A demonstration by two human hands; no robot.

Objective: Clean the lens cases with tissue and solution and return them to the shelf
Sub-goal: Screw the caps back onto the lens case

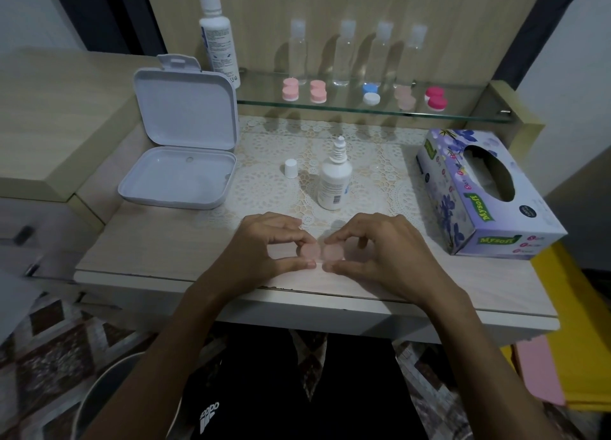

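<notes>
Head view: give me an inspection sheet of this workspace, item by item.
Surface: wooden table with a lace mat under the middle things.
Job's things: pale pink lens case held over the table's front edge; small solution bottle upright, uncapped, its white cap beside it; tissue box at right; five more lens cases on the glass shelf, with a tall solution bottle at its left end.
Clutter: open white plastic box; four clear bottles at the shelf's back.
Hands: left hand and right hand each pinch one cap of the lens case.
Cables: nothing seen.
Surroundings: patterned floor, yellow and pink things at lower right.
</notes>
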